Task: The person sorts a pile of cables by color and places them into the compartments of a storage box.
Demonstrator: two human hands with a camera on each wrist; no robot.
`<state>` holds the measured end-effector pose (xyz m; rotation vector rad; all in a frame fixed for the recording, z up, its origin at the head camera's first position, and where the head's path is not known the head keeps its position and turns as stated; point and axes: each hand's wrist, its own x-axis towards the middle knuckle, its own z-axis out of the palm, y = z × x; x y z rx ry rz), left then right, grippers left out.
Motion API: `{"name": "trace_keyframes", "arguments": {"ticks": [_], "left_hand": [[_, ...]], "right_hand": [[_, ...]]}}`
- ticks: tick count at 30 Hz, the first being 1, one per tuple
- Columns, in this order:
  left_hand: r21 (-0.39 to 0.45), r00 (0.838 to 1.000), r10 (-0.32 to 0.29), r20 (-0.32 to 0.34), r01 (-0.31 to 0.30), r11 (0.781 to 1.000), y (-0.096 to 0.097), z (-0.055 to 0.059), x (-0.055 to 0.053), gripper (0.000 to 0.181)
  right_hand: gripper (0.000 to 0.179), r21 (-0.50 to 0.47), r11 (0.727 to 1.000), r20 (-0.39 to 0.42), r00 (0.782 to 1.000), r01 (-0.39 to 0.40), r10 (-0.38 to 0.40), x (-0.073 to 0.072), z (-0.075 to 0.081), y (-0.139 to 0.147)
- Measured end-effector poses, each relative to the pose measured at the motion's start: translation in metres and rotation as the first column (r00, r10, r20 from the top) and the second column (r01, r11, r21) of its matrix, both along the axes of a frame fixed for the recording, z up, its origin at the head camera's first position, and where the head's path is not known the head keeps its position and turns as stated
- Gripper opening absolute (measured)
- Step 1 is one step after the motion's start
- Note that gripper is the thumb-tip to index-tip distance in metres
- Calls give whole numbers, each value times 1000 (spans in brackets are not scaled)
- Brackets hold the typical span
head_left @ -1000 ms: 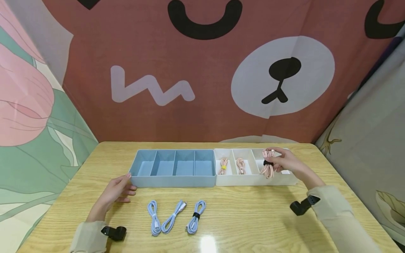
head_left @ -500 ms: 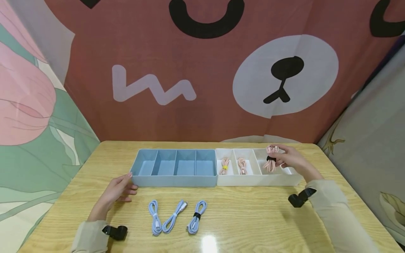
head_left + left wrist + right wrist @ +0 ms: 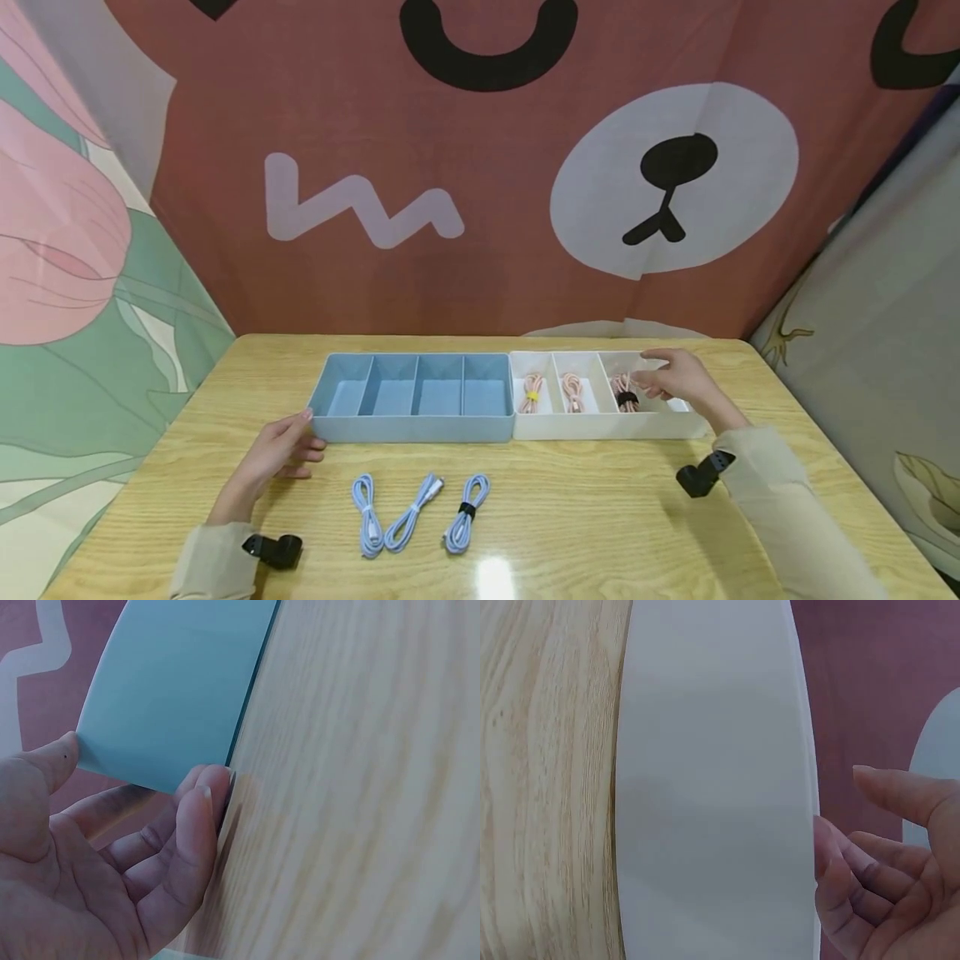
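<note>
My right hand point(image 3: 684, 379) is over the white divided box point(image 3: 600, 428), its thumb and fingers spread apart and holding nothing. Beside its fingertips, a coiled pink cable point(image 3: 627, 402) with a black tie lies in the third compartment. Two more pink cables lie in the first two compartments, one with a yellow tie point(image 3: 532, 397), the other a plain coil point(image 3: 572, 392). At the left end of the blue divided box point(image 3: 412, 430), my left hand point(image 3: 273, 450) rests with its thumb at the rim point(image 3: 77, 754) and its loosely bent fingers point(image 3: 196, 832) by the lower corner.
Three coiled blue cables lie on the wooden table point(image 3: 570, 517) in front of the boxes: a left one point(image 3: 367, 517), a slanted middle one point(image 3: 408, 517) and one with a black tie point(image 3: 466, 515). A printed cloth point(image 3: 360, 283) hangs behind the table.
The pink cable with the black tie, held above the white box before, now lies in its third compartment. My right hand has let go of it. The left hand stays in place.
</note>
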<state>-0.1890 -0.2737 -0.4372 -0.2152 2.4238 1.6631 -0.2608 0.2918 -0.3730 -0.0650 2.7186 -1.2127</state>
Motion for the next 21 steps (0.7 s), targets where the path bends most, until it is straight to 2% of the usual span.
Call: {"name": "trace_keyframes", "arguments": {"ticks": [5,12,21], "left_hand": [[-12,1000,-5,1,5,1000,0,0,0,70],[-8,1000,-4,1,4,1000,0,0,0,69],[3,1000,-8,-4,8,1000,0,0,-1,68]], "right_hand": [[61,-36,999,-55,998,-7,5,11,1,-3],[54,-103,993,-144,988,-62,47,26,3,-16],[47,-195,977,-183,982,-86,50,35,-2,-31]]}}
